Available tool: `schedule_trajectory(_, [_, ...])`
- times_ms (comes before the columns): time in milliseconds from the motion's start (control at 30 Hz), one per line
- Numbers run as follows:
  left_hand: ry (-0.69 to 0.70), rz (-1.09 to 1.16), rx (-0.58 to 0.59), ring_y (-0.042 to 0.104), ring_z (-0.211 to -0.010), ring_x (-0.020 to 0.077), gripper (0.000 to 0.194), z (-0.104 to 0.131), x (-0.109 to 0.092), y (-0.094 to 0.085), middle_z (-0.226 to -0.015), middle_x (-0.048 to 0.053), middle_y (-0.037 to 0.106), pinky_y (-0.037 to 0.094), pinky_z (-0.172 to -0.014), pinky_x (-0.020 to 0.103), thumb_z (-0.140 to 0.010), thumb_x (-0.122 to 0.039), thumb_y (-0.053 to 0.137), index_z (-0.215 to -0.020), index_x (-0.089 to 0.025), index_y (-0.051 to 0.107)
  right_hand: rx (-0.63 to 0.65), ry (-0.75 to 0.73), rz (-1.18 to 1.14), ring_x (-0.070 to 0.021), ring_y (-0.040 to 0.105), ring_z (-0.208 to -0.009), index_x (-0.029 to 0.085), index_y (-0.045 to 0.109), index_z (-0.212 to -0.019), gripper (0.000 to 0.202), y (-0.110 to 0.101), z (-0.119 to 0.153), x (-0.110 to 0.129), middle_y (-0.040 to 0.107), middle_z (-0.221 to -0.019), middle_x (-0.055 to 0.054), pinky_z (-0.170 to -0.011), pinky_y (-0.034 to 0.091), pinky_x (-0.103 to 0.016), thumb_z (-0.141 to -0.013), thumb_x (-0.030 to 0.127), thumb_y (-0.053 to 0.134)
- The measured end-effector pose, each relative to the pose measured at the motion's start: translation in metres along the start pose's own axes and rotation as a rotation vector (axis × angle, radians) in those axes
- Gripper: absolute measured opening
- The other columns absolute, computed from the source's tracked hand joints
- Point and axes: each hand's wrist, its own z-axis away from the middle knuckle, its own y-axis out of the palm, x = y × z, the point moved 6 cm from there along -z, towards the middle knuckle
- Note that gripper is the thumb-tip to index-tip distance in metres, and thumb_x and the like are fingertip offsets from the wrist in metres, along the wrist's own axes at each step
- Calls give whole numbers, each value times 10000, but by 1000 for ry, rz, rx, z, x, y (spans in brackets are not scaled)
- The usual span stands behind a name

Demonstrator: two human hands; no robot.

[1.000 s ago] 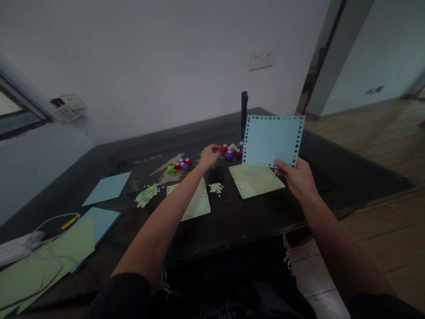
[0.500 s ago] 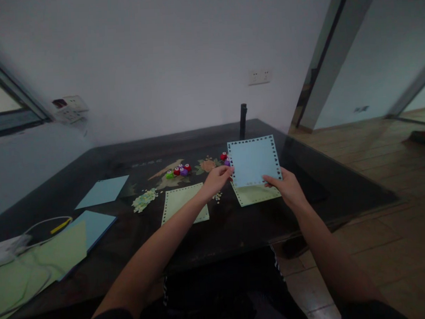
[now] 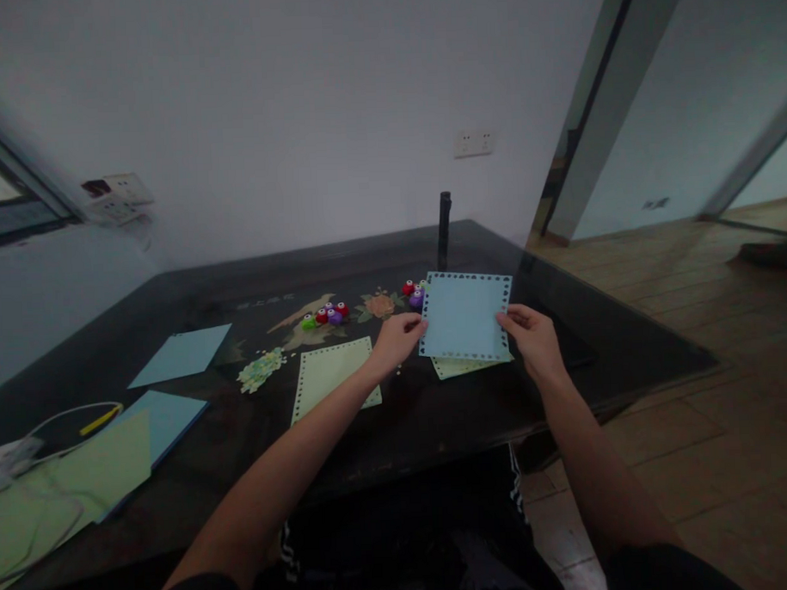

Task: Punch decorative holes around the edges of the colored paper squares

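A light blue sheet of paper (image 3: 466, 316) with shapes punched along its edges is held up between my hands. My left hand (image 3: 398, 338) pinches its left edge. On the opposite side, my right hand (image 3: 529, 333) grips the right edge between thumb and fingers. Under the blue sheet a pale green punched sheet (image 3: 464, 368) lies on the table, mostly covered. Another green punched sheet (image 3: 332, 373) rests to the left, partly behind my left forearm. Small red and purple punches (image 3: 417, 296) peek out beside the blue sheet's upper left corner.
Several colourful punches (image 3: 326, 314) and a heap of paper bits (image 3: 262, 368) lie on the dark table (image 3: 244, 455). Plain blue paper (image 3: 182, 354), green sheets (image 3: 103, 469), a white cable and a yellow tool (image 3: 101, 420) are at left. A black upright post (image 3: 444, 231) stands behind.
The blue sheet has come down and straightened, covering more of the green sheet below. My right hand has shifted from its lower right corner up along the right edge.
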Motion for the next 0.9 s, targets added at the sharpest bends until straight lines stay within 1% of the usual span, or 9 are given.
schedule_trajectory(100, [-18,76,-1,536,-583,129,109,1,4,6,-625,-7,569,404,-597,248,-751,-255,565,-773,-151,590,-18,-7,62,-138,551,-586,142,659,-847,345,-4,-5,-2,630,-661,-14,-567,433,-270,-583,356,720])
schedule_trajectory(133, [-27,121,-15,540,-566,120,139,1,6,7,-632,-15,573,413,-588,241,-735,-237,589,-846,-156,571,-16,-9,90,-136,544,-572,135,654,-877,370,-5,-8,-2,619,-645,-9,-551,426,-265,-588,361,712])
schedule_trajectory(200, [-45,198,-61,547,-537,106,312,0,9,8,-639,-37,581,427,-570,229,-712,-213,623,-994,-171,497,13,-15,161,-132,530,-542,125,642,-926,415,-3,-14,-1,600,-614,1,-525,412,-257,-595,369,695])
schedule_trajectory(267, [-51,211,-93,551,-522,101,390,0,10,8,-626,-56,579,431,-558,221,-710,-204,635,-1045,-184,436,73,-27,257,-129,520,-525,119,632,-961,433,1,-20,1,592,-597,6,-510,400,-251,-606,364,677])
schedule_trajectory(367, [-41,111,-83,566,-545,104,274,0,7,10,-610,-53,581,430,-568,217,-733,-193,611,-962,-185,461,189,-47,412,-128,507,-511,117,627,-987,423,8,-30,0,576,-570,15,-497,384,-243,-629,340,655])
schedule_trajectory(500, [-19,-103,-26,590,-616,116,96,1,5,20,-638,-23,614,436,-622,226,-751,-164,568,-841,-177,539,304,-10,561,-131,507,-511,122,623,-1014,394,11,-35,-11,573,-577,15,-495,379,-242,-664,303,630])
schedule_trajectory(667, [-67,-350,63,617,-698,151,114,6,14,35,-736,11,676,444,-663,252,-770,-192,538,-855,-196,614,309,-48,718,-124,519,-548,137,623,-1029,345,8,-34,-18,565,-612,21,-547,391,-243,-692,212,613])
schedule_trajectory(767, [-88,-460,76,631,-758,176,159,8,18,37,-805,16,695,451,-682,271,-789,-215,516,-902,-223,628,310,-55,813,-126,532,-587,161,622,-1035,329,10,-32,-20,580,-641,19,-576,390,-241,-707,183,609])
schedule_trajectory(900, [-94,-506,89,636,-797,192,177,9,21,36,-846,20,698,458,-686,283,-802,-243,508,-935,-241,624,308,-78,939,-136,551,-641,199,616,-1046,315,13,-30,-23,606,-685,12,-592,378,-241,-732,187,602])
